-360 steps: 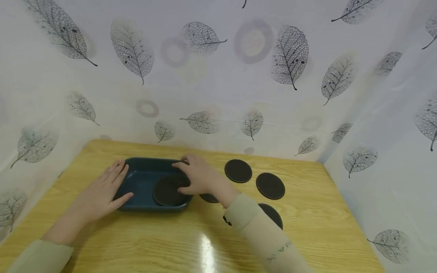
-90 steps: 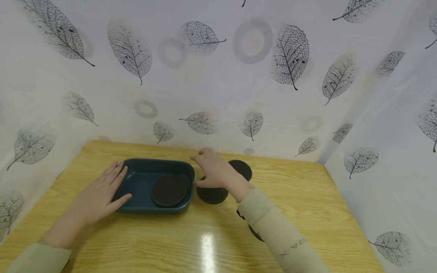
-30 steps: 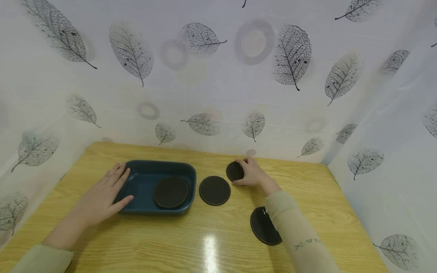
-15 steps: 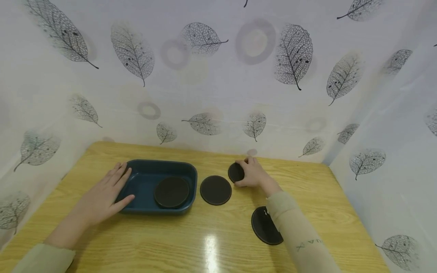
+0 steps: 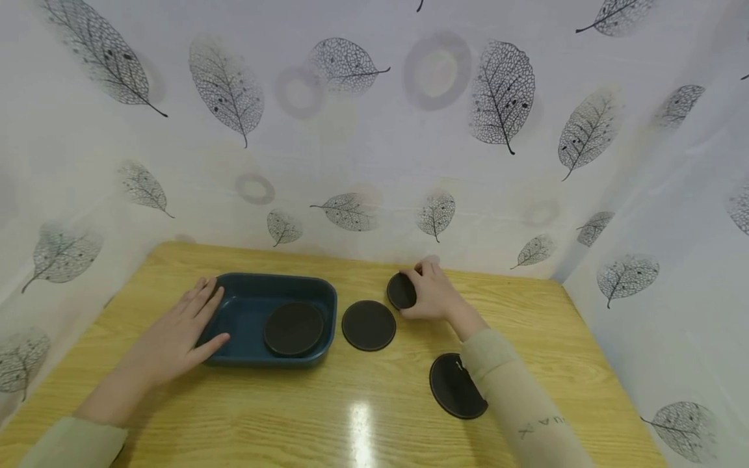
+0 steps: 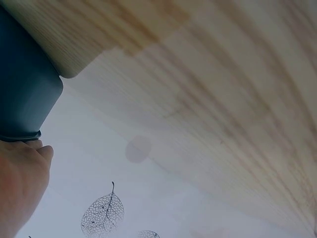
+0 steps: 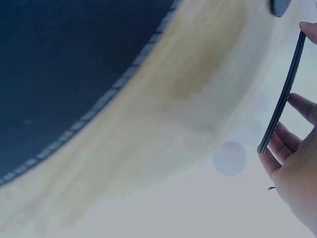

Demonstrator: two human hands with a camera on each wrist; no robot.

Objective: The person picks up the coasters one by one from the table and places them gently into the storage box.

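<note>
My right hand grips a round black coaster by its edges near the back of the table. In the right wrist view, that coaster shows edge-on between thumb and fingertips. My left hand lies with straight fingers on the left end of a dark blue rectangular tray. The left wrist view catches the tray's outer wall, with fingers at its rim. Inside the tray, on the right side, lies a black coaster. Another coaster lies flat just right of the tray.
A further black coaster lies nearer the front, partly covered by the right sleeve. The wooden table meets a leaf-printed cloth at its back and sides.
Since 12 seconds ago, my right hand has moved from the tray to the back coaster, and the coaster at the right is gone from its spot. The left hand has stayed at the tray.
</note>
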